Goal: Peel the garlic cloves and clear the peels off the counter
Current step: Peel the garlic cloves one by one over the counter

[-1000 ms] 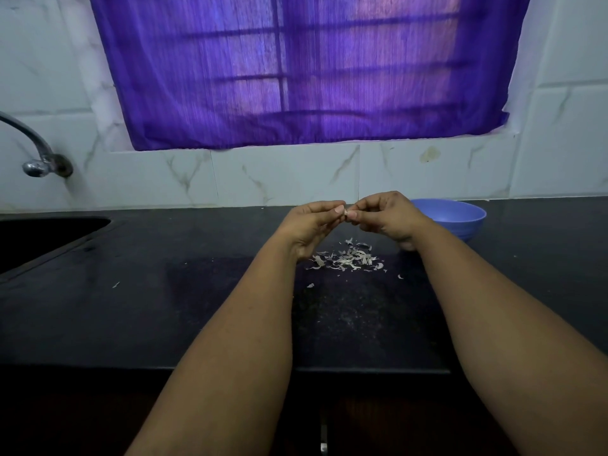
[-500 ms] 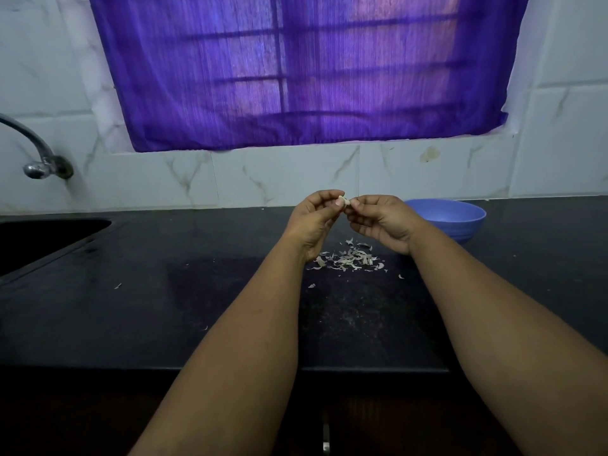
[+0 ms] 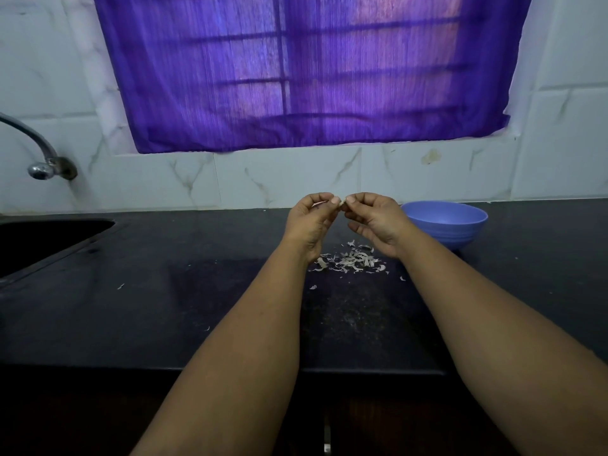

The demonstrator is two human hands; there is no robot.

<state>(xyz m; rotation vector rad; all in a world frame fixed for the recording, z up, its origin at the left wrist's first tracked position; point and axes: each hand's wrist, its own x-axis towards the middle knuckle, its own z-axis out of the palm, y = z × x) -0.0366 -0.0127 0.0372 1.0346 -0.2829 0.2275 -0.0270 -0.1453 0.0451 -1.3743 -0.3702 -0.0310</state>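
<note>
Pale, papery skin is coming off a garlic clove (image 3: 343,202), held up at frame centre, above the black bench (image 3: 164,291). Peeling step is under way, by my reading; clearing has not begun. The left hand (image 3: 311,222) is pinching the clove's left end between thumb and forefinger, its other fingers curled in. The right hand (image 3: 373,222) is pinching the opposite end, fingertips meeting the left's. Both grips are closed tight on the clove; how much skin is remaining is too small to tell. Peels (image 3: 350,261) are lying heaped on the bench just below the hands, with strays scattered toward lower left. A blue bowl (image 3: 444,225) is sitting right of centre, just beside the right hand. Next move probably calls for a fingernail stripping the last skin, then dropping the clove, perhaps into that bowl.
</note>
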